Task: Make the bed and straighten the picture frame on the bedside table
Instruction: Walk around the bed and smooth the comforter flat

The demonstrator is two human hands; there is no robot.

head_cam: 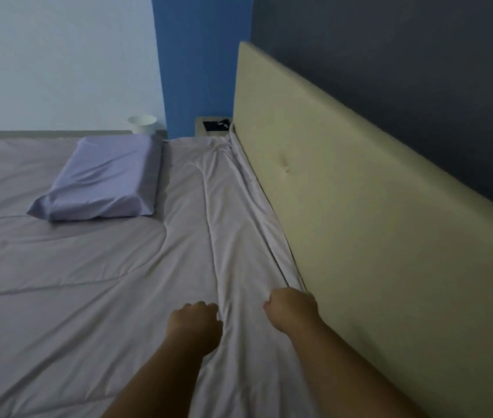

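The bed looks partly made: the pale lilac quilted cover [73,282] lies mostly flat under the lilac rectangular pillow [103,182], but a bunched ridge of pale sheet [239,206] runs along the head edge against the cream padded headboard [360,191]. The right grip [292,309] is clamped on that ridge's near end; the left grip [195,322] is curled just beside it, holding cloth or not I cannot tell. Beyond the far head corner, the small beige bedside table [198,128] bears a dark flat thing [213,125], possibly the frame, apparently not yet straightened.
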